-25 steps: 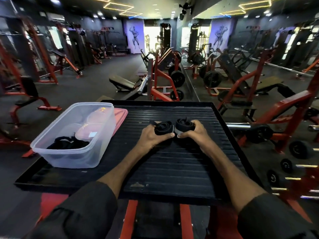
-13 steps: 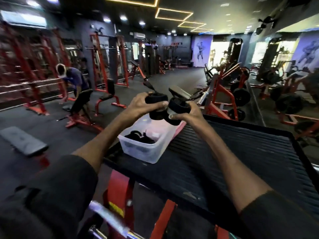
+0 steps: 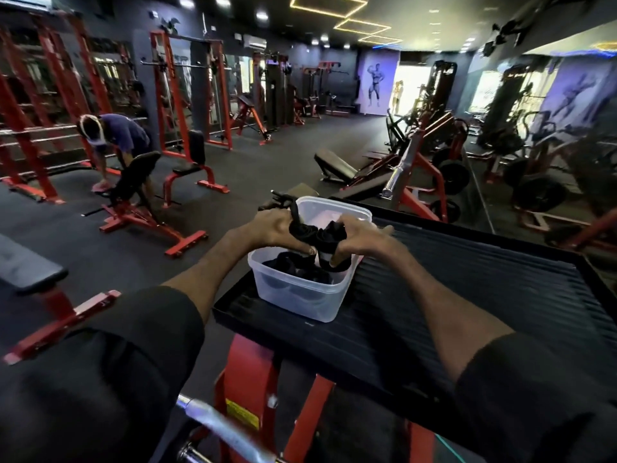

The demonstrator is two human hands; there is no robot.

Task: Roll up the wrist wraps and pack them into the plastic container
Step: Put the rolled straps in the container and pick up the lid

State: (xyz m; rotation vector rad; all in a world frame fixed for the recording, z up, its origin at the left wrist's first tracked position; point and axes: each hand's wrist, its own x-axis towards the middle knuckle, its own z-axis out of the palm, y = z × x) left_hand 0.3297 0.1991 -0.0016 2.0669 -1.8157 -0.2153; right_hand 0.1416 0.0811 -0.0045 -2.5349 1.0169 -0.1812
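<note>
Two black sleeves [image 3: 133, 362] frame the bottom of the view, with a steel bar [image 3: 217, 426] and a red frame [image 3: 247, 372] between them. Just beyond is a black ribbed table [image 3: 467, 295], and on its left end stands a clear plastic container [image 3: 300, 295]. Dark wrist wraps [image 3: 287, 265] already lie in its near end. Both hands hang over the open top. The left hand [image 3: 270, 228] has its grip curled round a rolled black wrap [image 3: 302, 230], and the right hand [image 3: 360, 238] has its grip closed round a second roll [image 3: 330, 238]. The two rolls touch side by side, partly below the rim. Farther off, on the dark gym floor to the left, a person in blue [image 3: 117, 132] bends over a red bench [image 3: 133, 182].
</note>
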